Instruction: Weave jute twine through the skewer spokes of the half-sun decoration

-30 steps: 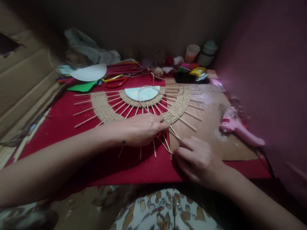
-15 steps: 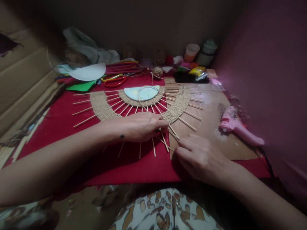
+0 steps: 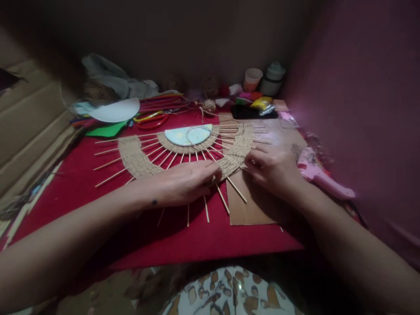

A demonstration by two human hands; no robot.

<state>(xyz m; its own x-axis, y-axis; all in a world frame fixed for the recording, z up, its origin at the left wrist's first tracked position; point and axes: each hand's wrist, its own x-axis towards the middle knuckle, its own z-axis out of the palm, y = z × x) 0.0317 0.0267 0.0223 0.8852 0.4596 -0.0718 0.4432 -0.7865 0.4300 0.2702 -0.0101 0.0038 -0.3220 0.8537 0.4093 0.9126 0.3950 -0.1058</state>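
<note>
A half-round weaving of tan twine (image 3: 133, 158) on thin wooden sticks (image 3: 236, 190) lies on a red cloth (image 3: 157, 245). At its top middle is a pale blue half-disc (image 3: 183, 135) with a loop of twine over it. My left hand (image 3: 193, 181) is closed on the lower right of the outer woven band, fingertips curled round its edge. Close by on the right, my right hand (image 3: 271, 168) pinches a strand of twine beside the band, near the stick ends; its fingertips partly hide the strand.
A pink glue gun (image 3: 323, 177) lies at the right on a brown board (image 3: 256, 205). Behind are red-handled scissors (image 3: 152, 122), a white half-disc (image 3: 118, 110), green paper (image 3: 106, 129), a dark phone (image 3: 243, 112), a paper cup (image 3: 252, 79) and a bottle (image 3: 273, 78).
My right hand has moved up and away from me, from below the stick ends to the band's right side. My left hand stays on the weaving. The whole view has shifted slightly.
</note>
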